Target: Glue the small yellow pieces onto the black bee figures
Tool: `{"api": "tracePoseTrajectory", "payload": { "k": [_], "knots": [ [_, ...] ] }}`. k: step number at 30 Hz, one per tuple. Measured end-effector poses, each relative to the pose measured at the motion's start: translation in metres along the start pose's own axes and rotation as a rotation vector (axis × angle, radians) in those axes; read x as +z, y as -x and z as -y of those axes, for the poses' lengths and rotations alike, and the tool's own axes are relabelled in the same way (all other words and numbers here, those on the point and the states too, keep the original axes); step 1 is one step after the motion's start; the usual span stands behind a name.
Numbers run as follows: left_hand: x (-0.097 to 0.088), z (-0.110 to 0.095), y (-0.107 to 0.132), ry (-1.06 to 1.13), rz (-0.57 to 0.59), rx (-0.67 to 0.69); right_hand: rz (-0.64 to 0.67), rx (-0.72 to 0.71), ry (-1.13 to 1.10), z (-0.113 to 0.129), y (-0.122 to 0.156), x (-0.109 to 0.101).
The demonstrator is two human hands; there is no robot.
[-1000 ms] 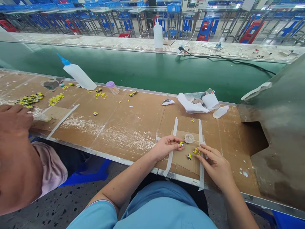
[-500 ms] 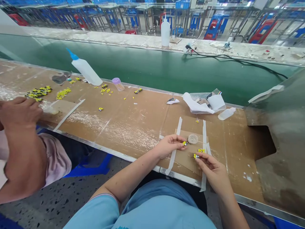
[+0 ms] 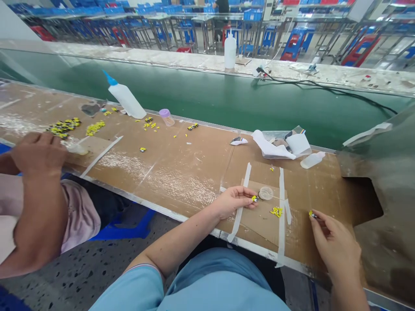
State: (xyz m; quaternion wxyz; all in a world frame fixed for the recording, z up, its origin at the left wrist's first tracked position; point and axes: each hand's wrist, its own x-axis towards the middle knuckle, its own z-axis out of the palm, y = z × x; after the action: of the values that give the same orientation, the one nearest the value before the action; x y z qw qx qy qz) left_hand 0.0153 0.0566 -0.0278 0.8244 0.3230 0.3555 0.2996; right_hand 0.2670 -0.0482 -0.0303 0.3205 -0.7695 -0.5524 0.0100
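My left hand (image 3: 235, 202) pinches a tiny yellow-and-black bead-like piece (image 3: 254, 198) between finger and thumb, just left of a small round clear dish (image 3: 266, 193). Both sit above a taped cardboard sheet (image 3: 259, 224) on the brown work board (image 3: 181, 172). Off the sheet to the right, my right hand (image 3: 333, 246) holds a second yellow-and-black piece (image 3: 312, 214) at its fingertips. A little cluster of yellow pieces (image 3: 276, 211) lies on the cardboard between my hands, touched by neither.
A co-worker's hand (image 3: 39, 153) rests at the far left near heaps of yellow-black pieces (image 3: 63, 127). A glue bottle (image 3: 126, 101), a purple-capped jar (image 3: 167, 117) and white wrappers (image 3: 275, 146) stand along the board's back edge. Behind runs a green conveyor belt (image 3: 227, 97).
My right hand has moved rightward off the cardboard, carrying the piece it picked up. My left hand still pinches its piece. The whole view has shifted slightly.
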Motion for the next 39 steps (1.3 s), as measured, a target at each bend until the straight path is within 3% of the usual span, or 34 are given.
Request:
{"api": "tracePoseTrajectory", "payload": {
  "k": [3,7,13,18,24,32,39],
  "knots": [
    [0.000,0.000,0.001,0.000,0.006,-0.007,-0.010,-0.106,0.055,-0.008,-0.002,0.001],
    [0.001,-0.001,0.002,-0.029,0.038,-0.009,-0.048,-0.129,0.046,0.007,0.004,0.002],
    [0.002,-0.002,0.004,-0.070,0.075,-0.022,0.128,-0.347,-0.132,0.042,0.007,0.012],
    [0.003,-0.002,0.004,-0.057,0.082,-0.017,0.139,-0.460,-0.097,0.052,0.006,0.026],
    [0.005,0.000,0.005,-0.031,0.034,-0.021,0.164,-0.447,-0.026,0.059,0.006,0.030],
    [0.012,0.007,0.007,-0.058,0.019,0.048,0.179,-0.385,-0.248,0.090,0.014,0.038],
    [0.009,0.008,0.008,-0.167,0.024,0.056,0.169,-0.355,-0.290,0.094,0.019,0.043]
  ]
}}
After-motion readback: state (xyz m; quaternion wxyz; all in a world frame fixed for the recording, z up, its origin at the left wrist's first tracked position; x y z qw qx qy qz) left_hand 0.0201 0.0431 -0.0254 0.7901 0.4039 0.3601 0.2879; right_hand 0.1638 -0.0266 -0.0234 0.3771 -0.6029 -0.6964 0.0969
